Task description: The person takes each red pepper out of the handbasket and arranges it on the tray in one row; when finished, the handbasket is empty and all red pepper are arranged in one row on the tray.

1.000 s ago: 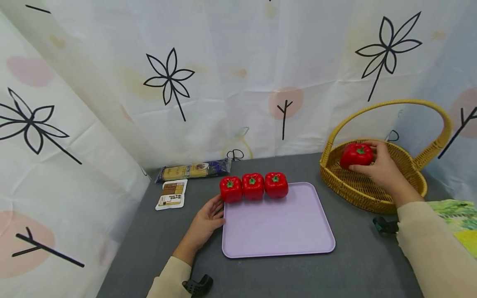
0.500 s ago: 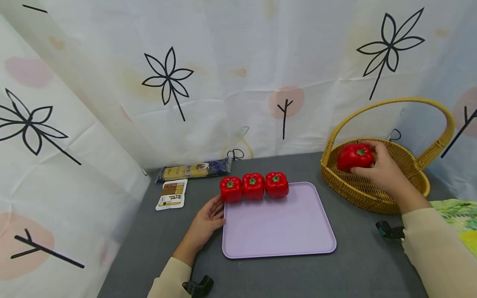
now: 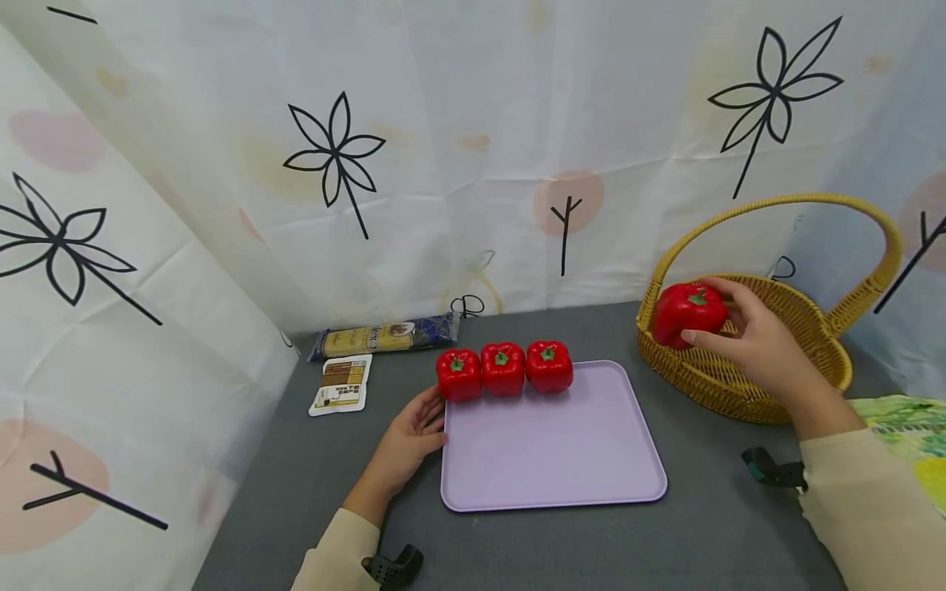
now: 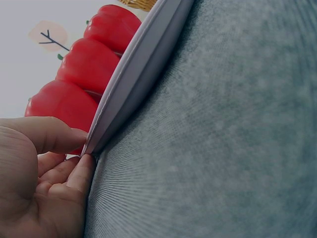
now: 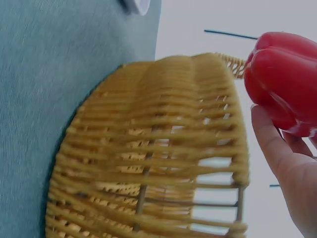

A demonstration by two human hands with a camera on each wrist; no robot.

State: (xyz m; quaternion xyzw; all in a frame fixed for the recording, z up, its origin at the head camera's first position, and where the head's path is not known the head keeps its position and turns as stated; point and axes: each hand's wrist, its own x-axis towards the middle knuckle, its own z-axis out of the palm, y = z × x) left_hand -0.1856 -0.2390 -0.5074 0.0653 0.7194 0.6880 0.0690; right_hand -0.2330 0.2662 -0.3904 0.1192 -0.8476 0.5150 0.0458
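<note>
In the head view, my right hand holds a red bell pepper over the left side of the yellow wicker basket. The right wrist view shows that pepper raised above the basket rim, fingers against its side. My left hand is at the left edge of the lilac tray. In the left wrist view, the tray's rim lies between its thumb and fingertips. Three more red bell peppers stand in a row along the tray's far edge, starting at the left corner.
Behind the tray's left end lies a long pack of pasta, with a small white and brown pouch in front of it. A green and yellow cloth lies by the right sleeve. The basket's tall handle arches up over it.
My right hand has moved the bell pepper up and to the left, from inside the basket toward its left rim. The left hand, the tray and the row of peppers have stayed put.
</note>
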